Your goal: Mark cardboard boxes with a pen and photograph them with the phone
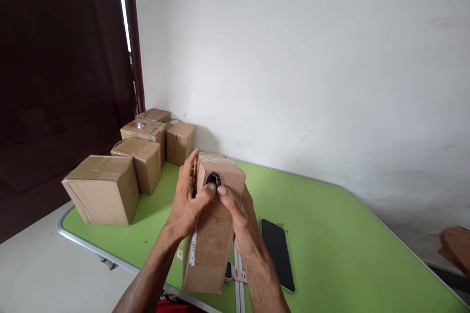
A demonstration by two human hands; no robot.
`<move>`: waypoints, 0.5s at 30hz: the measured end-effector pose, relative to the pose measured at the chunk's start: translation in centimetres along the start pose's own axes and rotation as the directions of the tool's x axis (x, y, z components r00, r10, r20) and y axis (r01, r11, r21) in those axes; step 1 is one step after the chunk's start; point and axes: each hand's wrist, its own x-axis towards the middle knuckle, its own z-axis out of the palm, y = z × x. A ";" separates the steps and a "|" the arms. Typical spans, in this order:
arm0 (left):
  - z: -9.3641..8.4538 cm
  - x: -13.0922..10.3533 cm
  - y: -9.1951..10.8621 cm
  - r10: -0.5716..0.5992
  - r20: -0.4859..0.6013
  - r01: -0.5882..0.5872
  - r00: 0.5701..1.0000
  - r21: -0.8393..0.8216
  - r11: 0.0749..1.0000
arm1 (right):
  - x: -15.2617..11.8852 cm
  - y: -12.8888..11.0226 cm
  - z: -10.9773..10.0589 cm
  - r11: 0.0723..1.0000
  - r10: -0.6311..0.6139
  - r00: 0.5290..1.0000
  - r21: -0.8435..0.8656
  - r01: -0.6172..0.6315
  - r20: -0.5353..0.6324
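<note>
Between both my hands is a tall cardboard box [213, 254], tilted above the table. Near its upper end is a round hole [214, 179] with a dark, rough rim. My left hand [189, 203] grips the box's left side, fingers reaching along its edge, its thumb at the hole's lower rim. From the right my right hand [238, 212] clasps the box, thumb beside the other one at the hole; its fingers are mostly hidden behind. Partly covered by the box, a smartwatch [228, 271] with a pink strap lies on the table.
A black phone or tablet [278, 254] lies right of my right forearm on the green folding table [330, 234]. Several closed cardboard boxes, the nearest one large [103, 195], stand at the left. A white wall [301, 58] rises behind; a dark door [55, 58] is at left.
</note>
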 end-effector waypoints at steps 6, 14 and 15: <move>0.1 0.0 0.1 -0.036 -0.019 0.037 0.999 0.105 0.994 | 0.0 -0.2 -0.2 0.986 -0.055 0.990 -0.165 0.033 -0.127; -0.9 -0.4 0.1 -0.018 0.076 0.013 0.997 0.064 0.998 | -0.8 -2.1 0.5 0.904 -0.152 0.965 -0.425 0.047 -0.216; -1.1 -0.5 0.2 -0.018 0.108 0.012 0.994 0.054 0.998 | -1.0 -2.3 0.6 0.897 -0.168 0.962 -0.438 0.058 -0.217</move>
